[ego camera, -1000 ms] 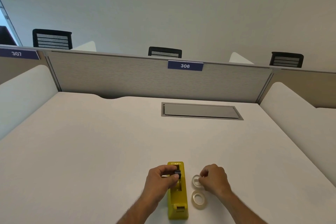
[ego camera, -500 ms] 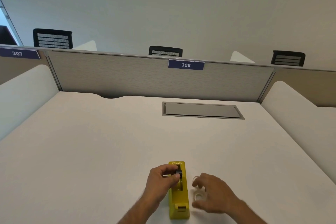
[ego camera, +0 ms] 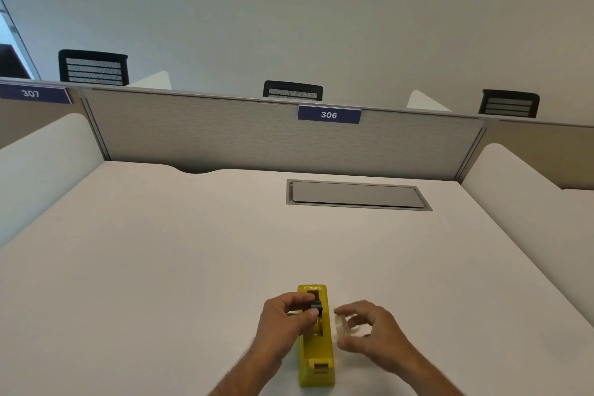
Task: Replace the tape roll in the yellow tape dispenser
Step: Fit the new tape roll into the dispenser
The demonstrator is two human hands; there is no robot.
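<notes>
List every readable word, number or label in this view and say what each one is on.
"306": white digits on the blue plate clipped to the top of the grey partition.
"307": white digits on a second blue plate, far left.
Embossed mark on the far end of the yellow tape dispenser: too small to read.

The yellow tape dispenser (ego camera: 316,344) is showing smooth moulded plastic with a slight sheen. The black spool (ego camera: 315,306) is looking like matt plastic. The tape roll (ego camera: 343,326) is reading as clear, glossy film. The desk (ego camera: 180,267) is lying matt white and smooth, the partition (ego camera: 225,135) is looking like woven grey cloth, and the hatch (ego camera: 356,194) is showing dull brushed metal.
</notes>
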